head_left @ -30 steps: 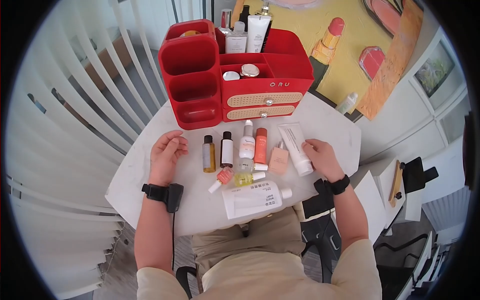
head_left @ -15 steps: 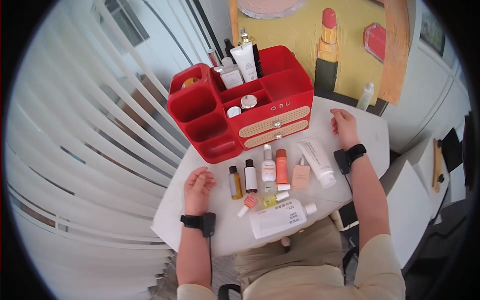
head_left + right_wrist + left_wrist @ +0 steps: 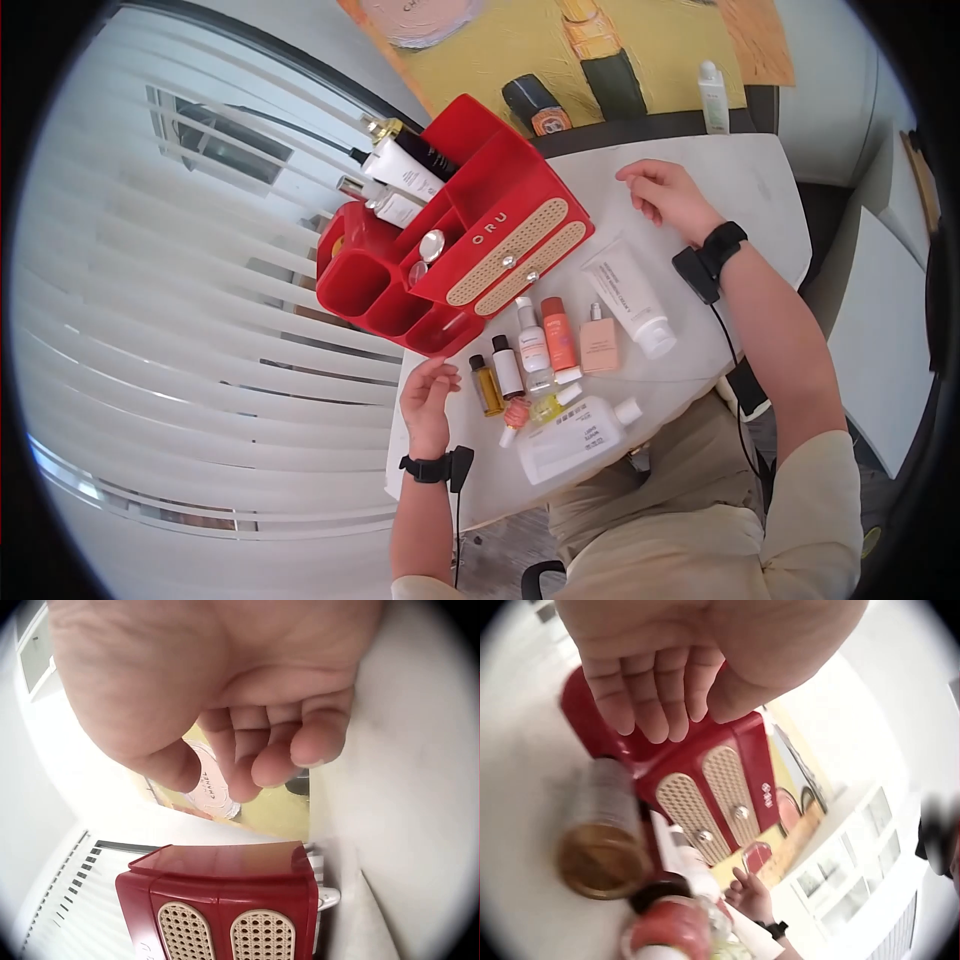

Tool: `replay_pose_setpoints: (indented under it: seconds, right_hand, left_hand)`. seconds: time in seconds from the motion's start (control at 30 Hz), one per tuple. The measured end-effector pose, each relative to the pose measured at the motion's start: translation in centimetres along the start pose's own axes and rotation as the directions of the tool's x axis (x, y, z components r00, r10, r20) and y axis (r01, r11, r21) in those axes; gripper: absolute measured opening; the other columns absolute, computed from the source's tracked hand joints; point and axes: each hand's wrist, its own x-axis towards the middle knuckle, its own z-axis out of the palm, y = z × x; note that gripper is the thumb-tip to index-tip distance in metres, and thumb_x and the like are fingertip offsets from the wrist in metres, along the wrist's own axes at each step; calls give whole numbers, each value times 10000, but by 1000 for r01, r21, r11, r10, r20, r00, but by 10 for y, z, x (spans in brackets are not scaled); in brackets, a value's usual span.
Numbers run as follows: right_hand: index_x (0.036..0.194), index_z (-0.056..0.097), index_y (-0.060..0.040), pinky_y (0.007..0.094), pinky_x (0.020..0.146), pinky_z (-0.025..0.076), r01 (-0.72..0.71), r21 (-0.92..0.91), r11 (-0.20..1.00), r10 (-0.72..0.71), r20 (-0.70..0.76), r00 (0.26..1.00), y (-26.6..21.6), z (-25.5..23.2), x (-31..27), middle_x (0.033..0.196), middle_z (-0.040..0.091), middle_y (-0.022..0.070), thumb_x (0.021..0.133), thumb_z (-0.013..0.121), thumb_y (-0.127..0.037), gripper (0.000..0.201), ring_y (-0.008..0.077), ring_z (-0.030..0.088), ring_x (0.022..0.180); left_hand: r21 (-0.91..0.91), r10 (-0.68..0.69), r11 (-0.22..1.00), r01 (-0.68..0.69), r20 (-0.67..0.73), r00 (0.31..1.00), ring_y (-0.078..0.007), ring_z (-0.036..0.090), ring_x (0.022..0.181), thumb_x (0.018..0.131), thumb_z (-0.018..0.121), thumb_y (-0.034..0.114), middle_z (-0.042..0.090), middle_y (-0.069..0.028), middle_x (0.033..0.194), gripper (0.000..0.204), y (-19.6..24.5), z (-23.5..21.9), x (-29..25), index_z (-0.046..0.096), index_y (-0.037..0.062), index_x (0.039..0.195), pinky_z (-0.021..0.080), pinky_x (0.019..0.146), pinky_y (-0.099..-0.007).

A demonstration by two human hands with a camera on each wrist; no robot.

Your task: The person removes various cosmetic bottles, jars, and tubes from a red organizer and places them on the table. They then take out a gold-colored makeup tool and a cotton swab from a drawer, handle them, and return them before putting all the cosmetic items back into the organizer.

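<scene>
My left hand (image 3: 428,405) rests loosely at the table's left edge, holding nothing, just in front of a red cosmetics organizer (image 3: 465,255). In the left wrist view its relaxed fingers (image 3: 651,712) overlap the organizer. Nearest to it stands an amber bottle (image 3: 487,387) with a black cap, beside a white-labelled bottle (image 3: 508,370). My right hand (image 3: 672,200) is empty, its fingers loosely bent over the table's far right part. A white squeeze tube (image 3: 628,295) lies below it. Between the hands lie a pump bottle (image 3: 532,345), a coral bottle (image 3: 560,340) and a pink bottle (image 3: 599,346).
A large white bottle (image 3: 575,440) lies near the front edge, by a pink nail polish (image 3: 516,412) and a yellow bottle (image 3: 548,408). The organizer holds a white tube (image 3: 403,172) and other cosmetics. Behind the table stand a small bottle (image 3: 713,97) and a painting (image 3: 660,60).
The head view has turned, so the table appears rotated. My right hand has left the white squeeze tube and moved toward the table's far right. My left hand stays beside the organizer.
</scene>
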Motion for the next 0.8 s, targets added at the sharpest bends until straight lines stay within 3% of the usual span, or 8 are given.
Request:
replay_pose_setpoints:
  seconds: [0.07, 0.2, 0.27, 0.4, 0.5, 0.6, 0.7, 0.8]
  right_hand:
    - [1109, 641, -23, 210, 478, 403, 1, -27, 1000, -1, 28, 1000, 2, 0, 2, 728, 562, -12, 953, 533, -169, 240, 50, 513, 574]
    - [1108, 642, -22, 212, 479, 404, -3, -9, 1000, 3, 25, 1000, 3, -2, 1, 728, 565, -11, 946, 531, -160, 240, 49, 510, 573]
    - [1108, 642, -22, 212, 479, 406, -8, -8, 1000, 8, 21, 1000, 3, -2, 0, 728, 567, -11, 942, 531, -153, 239, 49, 509, 572]
    - [1104, 643, -20, 213, 475, 408, -17, -9, 1000, 17, 19, 1000, 0, -2, 0, 728, 571, -9, 931, 532, -135, 235, 50, 505, 569]
    - [1099, 644, -18, 215, 471, 408, -15, -12, 1000, 15, 29, 999, 2, -1, 1, 727, 573, -12, 927, 534, -130, 233, 49, 503, 568]
    - [1098, 645, -23, 214, 470, 406, -15, -24, 1000, 15, 23, 1000, 2, -1, 1, 725, 571, -15, 925, 534, -129, 232, 47, 501, 568]
    - [1106, 643, -28, 212, 469, 403, -25, -18, 1000, 25, 20, 999, 2, -1, 1, 724, 571, -16, 925, 534, -130, 235, 46, 500, 568]
    - [1114, 642, -32, 211, 469, 400, -8, -31, 999, 9, 21, 1000, 4, -1, 3, 726, 573, -16, 927, 531, -132, 239, 48, 501, 569]
  left_hand:
    - [227, 117, 961, -158, 183, 976, -186, 627, 951, 924, 558, 3, 649, -95, 1084, 358, 35, 38, 5, 537, 22, 1280, 507, 845, -313]
    - [308, 179, 914, -265, 280, 943, -193, 632, 985, 911, 578, 14, 641, -104, 1130, 418, 65, 115, 24, 513, 35, 1324, 508, 860, -308]
    - [519, 143, 804, -289, 304, 942, -188, 628, 1000, 907, 568, 5, 631, -117, 1165, 433, 73, 138, 39, 507, 40, 1334, 515, 843, -298]
    - [496, 130, 820, -285, 323, 937, -161, 632, 978, 912, 577, 11, 646, -122, 1140, 417, 61, 145, 73, 514, 29, 1323, 519, 822, -278]
    - [344, 50, 927, -146, 274, 960, -132, 636, 931, 918, 599, 41, 669, -101, 1049, 374, 60, 145, 77, 547, 21, 1288, 515, 811, -261]
    - [348, 105, 920, -183, 231, 967, -108, 636, 879, 921, 616, 63, 677, -81, 974, 317, 61, 147, 68, 588, 3, 1231, 514, 787, -244]
    - [459, 67, 870, -180, 252, 965, -142, 641, 985, 927, 568, -3, 680, -118, 1053, 336, 65, 150, 44, 552, -41, 1261, 500, 874, -256]
    - [423, 64, 887, -186, 286, 956, -143, 637, 997, 927, 564, -7, 678, -131, 1080, 348, 67, 151, 17, 547, -38, 1273, 501, 878, -264]
